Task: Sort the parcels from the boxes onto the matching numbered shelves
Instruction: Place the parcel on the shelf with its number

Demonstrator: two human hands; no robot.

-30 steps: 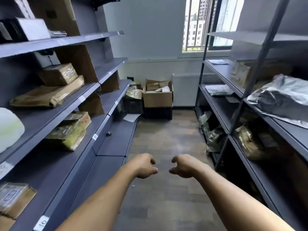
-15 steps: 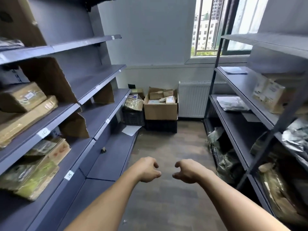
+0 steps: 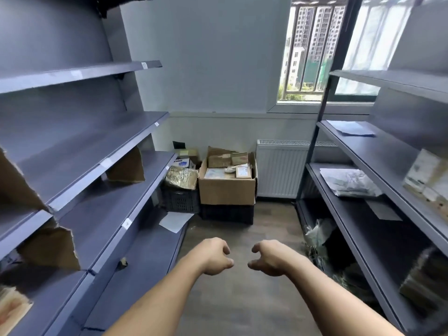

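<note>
An open cardboard box [image 3: 226, 191] full of parcels sits on a dark crate against the far wall. Beside it on the left, a black crate [image 3: 180, 202] carries a wrapped tan parcel [image 3: 181, 177]. My left hand [image 3: 214, 257] and my right hand [image 3: 269, 260] hang side by side over the floor in the aisle, fingers loosely curled and holding nothing. Grey shelves with small number labels [image 3: 126, 223] run along the left [image 3: 101, 166] and the right [image 3: 363, 156].
Cardboard dividers [image 3: 127, 167] stand on the left shelves. The right shelves hold a grey bag parcel [image 3: 349, 183], a blue envelope [image 3: 350, 128] and a box [image 3: 426, 178]. A white sheet [image 3: 175, 221] lies on the lowest left shelf. A radiator [image 3: 281, 169] sits under the window.
The view has moved forward down the aisle toward the boxes; they look larger and the parcels on the near left shelves have passed out of view. Both hands stay empty in front.
</note>
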